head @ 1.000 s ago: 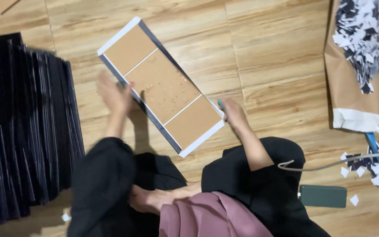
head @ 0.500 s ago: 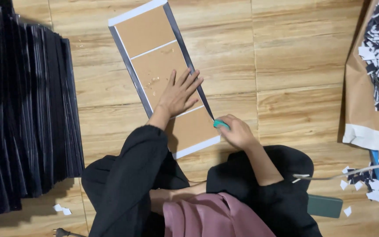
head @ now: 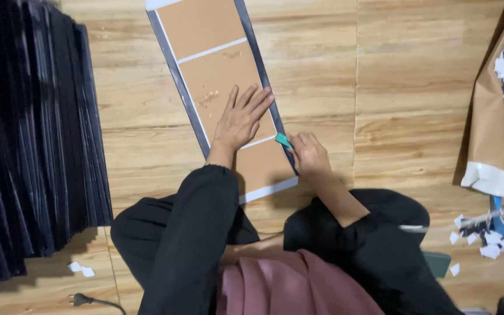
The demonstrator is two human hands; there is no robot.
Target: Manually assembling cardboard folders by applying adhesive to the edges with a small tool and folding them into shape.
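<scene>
Wooden floor [head: 392, 87] carries a brown panel [head: 223, 76]; left hand [head: 241, 119] spread flat, right hand [head: 309, 154] pinching a green scraper [head: 283, 140].

Black sheet stack [head: 30, 146]; brown paper bag [head: 494, 116], apparently scraps [head: 485, 245]; plug [head: 79, 300].

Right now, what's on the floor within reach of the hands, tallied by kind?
Brown panels on the long board: 3
Green tool in the right hand: 1
Stack of black sheets: 1
Brown paper bag of scraps: 1
Black plug with cable: 1
The left hand lies flat on the middle panel.
Total: 7
</scene>
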